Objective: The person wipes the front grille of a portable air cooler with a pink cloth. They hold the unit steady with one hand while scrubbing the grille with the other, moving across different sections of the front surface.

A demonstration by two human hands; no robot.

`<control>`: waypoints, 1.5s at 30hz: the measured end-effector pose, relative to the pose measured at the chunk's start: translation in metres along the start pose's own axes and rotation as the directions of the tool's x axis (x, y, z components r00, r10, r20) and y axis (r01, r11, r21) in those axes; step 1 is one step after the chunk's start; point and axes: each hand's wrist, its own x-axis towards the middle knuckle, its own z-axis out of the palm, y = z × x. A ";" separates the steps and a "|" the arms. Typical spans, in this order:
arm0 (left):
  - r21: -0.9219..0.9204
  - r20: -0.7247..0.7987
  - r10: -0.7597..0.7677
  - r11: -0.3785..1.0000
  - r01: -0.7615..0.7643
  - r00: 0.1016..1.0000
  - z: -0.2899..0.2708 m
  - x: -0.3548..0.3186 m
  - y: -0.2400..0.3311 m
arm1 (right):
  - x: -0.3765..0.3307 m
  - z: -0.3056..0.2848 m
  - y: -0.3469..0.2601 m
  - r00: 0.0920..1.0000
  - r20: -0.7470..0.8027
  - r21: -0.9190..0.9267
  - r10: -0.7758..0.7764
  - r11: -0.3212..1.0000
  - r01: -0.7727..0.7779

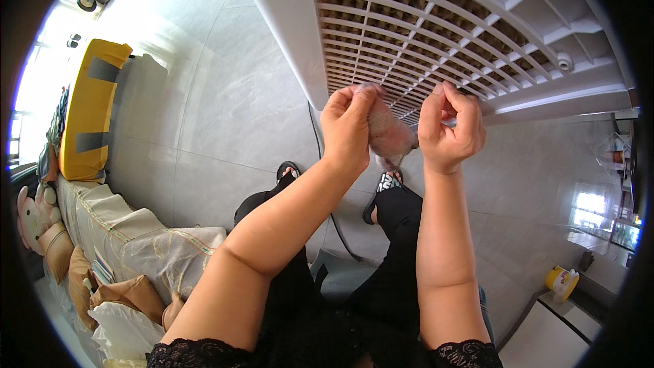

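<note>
A tall white appliance [286,20] stands in front of me. Its curved plastic grille [395,34] has brownish, honeycomb-like material behind the slots. At the grille's lower part, my left hand [347,119] is closed, thumb against fingers, on a thin, see-through pinkish-grey cloth [390,133] that hangs down beside it. My right hand [449,126] is to its right, with fingers curled into a pinch by the slots. What the right fingertips hold, if anything, I cannot make out. Whether either hand touches the grille is unclear.
Grey floor tiles [211,95] surround my sandalled feet. A black cord [340,235] runs between my legs. At left stand a yellow bin-like thing [95,109] and a sofa with a pale cover [136,225]. A yellow tub [562,283] is on a white cabinet [545,334] at right.
</note>
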 end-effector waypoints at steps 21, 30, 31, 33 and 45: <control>0.027 -0.096 -0.008 1.000 0.010 0.995 -0.006 0.002 0.008 | 0.002 0.002 0.000 1.000 -0.020 -0.018 -0.012 1.000 0.012; 0.030 -0.148 -0.022 0.999 0.027 0.989 -0.007 0.001 0.010 | 0.002 0.002 0.003 0.999 -0.025 0.010 -0.024 1.000 0.024; 0.008 -0.146 -0.039 0.999 0.040 0.989 -0.004 -0.003 0.012 | 0.001 0.002 0.003 1.000 -0.024 0.014 -0.020 1.000 0.020; 0.065 -0.085 -0.086 0.994 0.092 0.993 -0.004 -0.003 0.007 | 0.001 0.003 0.004 0.999 -0.044 0.024 -0.027 0.999 0.028; 0.171 -0.091 -0.154 0.971 0.168 0.984 -0.006 -0.008 -0.018 | 0.002 0.004 0.001 0.999 -0.044 0.028 -0.029 0.999 0.030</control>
